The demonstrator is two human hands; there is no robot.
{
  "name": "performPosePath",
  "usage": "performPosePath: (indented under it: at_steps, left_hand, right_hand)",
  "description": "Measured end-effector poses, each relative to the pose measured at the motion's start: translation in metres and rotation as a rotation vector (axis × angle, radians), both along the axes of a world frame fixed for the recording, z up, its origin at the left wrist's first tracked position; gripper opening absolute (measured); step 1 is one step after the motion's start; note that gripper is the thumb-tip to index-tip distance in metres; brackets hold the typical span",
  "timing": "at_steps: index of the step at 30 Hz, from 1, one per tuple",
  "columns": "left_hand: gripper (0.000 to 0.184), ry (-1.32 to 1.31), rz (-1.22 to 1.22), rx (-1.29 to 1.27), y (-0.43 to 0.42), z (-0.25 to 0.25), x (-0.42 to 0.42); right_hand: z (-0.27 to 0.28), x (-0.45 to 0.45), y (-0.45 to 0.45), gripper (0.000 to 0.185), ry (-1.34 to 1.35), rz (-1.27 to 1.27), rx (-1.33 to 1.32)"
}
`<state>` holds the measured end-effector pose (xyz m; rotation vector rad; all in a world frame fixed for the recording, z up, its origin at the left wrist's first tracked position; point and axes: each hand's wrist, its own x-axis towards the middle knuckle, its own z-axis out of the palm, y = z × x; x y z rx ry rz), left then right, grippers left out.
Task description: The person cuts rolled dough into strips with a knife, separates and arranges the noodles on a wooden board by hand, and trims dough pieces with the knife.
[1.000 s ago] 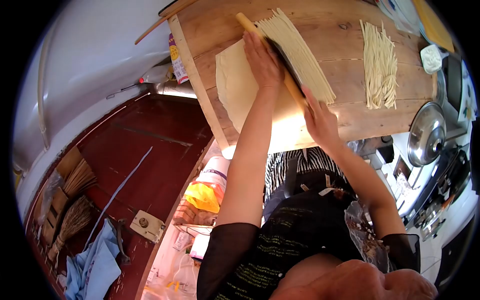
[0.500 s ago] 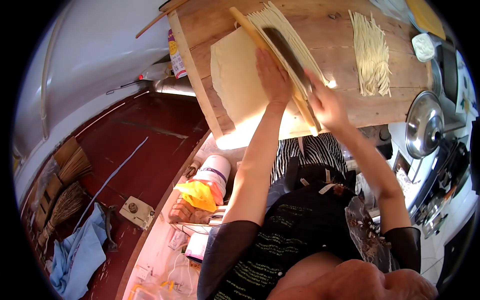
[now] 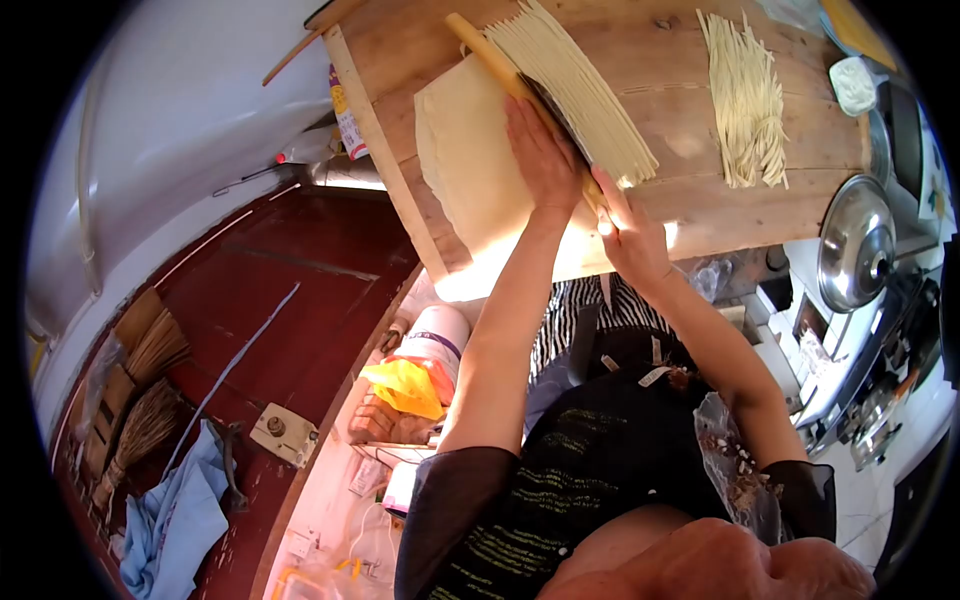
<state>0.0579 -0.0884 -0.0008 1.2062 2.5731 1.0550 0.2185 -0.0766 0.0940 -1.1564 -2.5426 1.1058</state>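
Note:
A thin folded sheet of dough (image 3: 465,150) lies on the wooden board, with a long rolling pin (image 3: 480,52) across it. My left hand (image 3: 545,160) rests on the pin and dough, fingers stretched out flat. Along the pin's right side stands a dark-bladed knife (image 3: 562,118), seen nearly edge-on. My right hand (image 3: 632,238) is closed at its near end, and the handle is mostly hidden. Cut noodle strips (image 3: 575,85) lie side by side just right of the blade.
A loose bundle of noodles (image 3: 745,105) sits farther right on the wooden board (image 3: 680,130). A white tub (image 3: 852,86) and a metal lid (image 3: 857,243) are at the right. Below the board's left edge are a yellow bag (image 3: 408,387) and a blue cloth (image 3: 180,515).
The knife has shifted left against the rolling pin and turned more edge-on. My right hand has moved left and toward me with it. My left hand stays on the pin.

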Motion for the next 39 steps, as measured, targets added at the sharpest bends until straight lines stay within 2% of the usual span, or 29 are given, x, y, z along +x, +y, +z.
performPosePath:
  at_steps: [2, 5, 9, 13, 15, 16, 17, 19, 23, 25, 27, 31, 33, 35, 39]
  left_hand:
    - [0.059, 0.065, -0.027, 0.033, 0.004, -0.001, -0.013]
    - [0.058, 0.051, -0.031, 0.040, 0.037, 0.013, -0.069]
    - [0.059, 0.082, -0.004, 0.032, 0.045, -0.001, -0.079]
    - [0.060, 0.071, -0.032, 0.051, 0.045, 0.001, -0.083]
    - [0.061, 0.090, -0.058, -0.146, 0.045, -0.001, -0.083]
    - [0.061, 0.094, -0.061, -0.141, 0.041, 0.002, -0.076]
    - [0.062, 0.045, -0.052, -0.079, 0.035, 0.010, -0.064]
    - [0.063, -0.003, -0.046, -0.015, 0.022, 0.016, -0.041]
    - [0.065, -0.047, -0.055, -0.085, -0.002, 0.011, -0.011]
    - [0.065, 0.037, -0.055, -0.025, -0.005, 0.005, -0.010]
    - [0.063, 0.027, -0.034, -0.025, -0.005, 0.001, -0.008]
    - [0.062, -0.019, 0.006, -0.028, -0.003, 0.002, -0.006]
    - [0.061, 0.003, -0.009, -0.018, -0.003, 0.002, -0.007]
    - [0.061, 0.020, -0.019, -0.011, -0.005, 0.002, -0.007]
    - [0.062, 0.028, -0.040, -0.024, -0.004, 0.002, -0.007]
  right_hand:
    - [-0.002, -0.009, 0.009, 0.064, 0.093, 0.004, 0.033]
    - [0.002, -0.003, 0.014, 0.063, 0.071, 0.019, -0.018]
    - [-0.002, -0.033, 0.021, 0.062, 0.047, 0.012, 0.009]
    - [-0.014, -0.142, 0.082, 0.054, 0.117, -0.026, 0.055]
    - [-0.008, -0.186, 0.116, 0.053, 0.100, -0.001, 0.026]
    - [0.002, -0.196, 0.131, 0.052, 0.085, 0.016, 0.023]
    - [0.018, -0.192, 0.139, 0.052, 0.086, 0.012, 0.031]
    - [0.044, -0.177, 0.143, 0.052, -0.083, 0.064, -0.156]
    - [0.030, -0.061, 0.070, 0.051, 0.203, 0.002, -0.023]
    - [0.022, -0.004, 0.026, 0.054, 0.210, -0.008, 0.010]
    - [0.044, 0.036, 0.000, 0.055, -0.043, -0.023, -0.210]
    - [0.042, 0.086, -0.033, 0.056, 0.067, 0.011, -0.082]
    - [0.042, 0.098, -0.041, 0.056, -0.062, 0.005, -0.175]
    - [0.026, 0.095, -0.044, 0.057, -0.047, 0.013, -0.139]
    - [0.001, 0.023, -0.018, 0.060, -0.033, 0.013, -0.010]
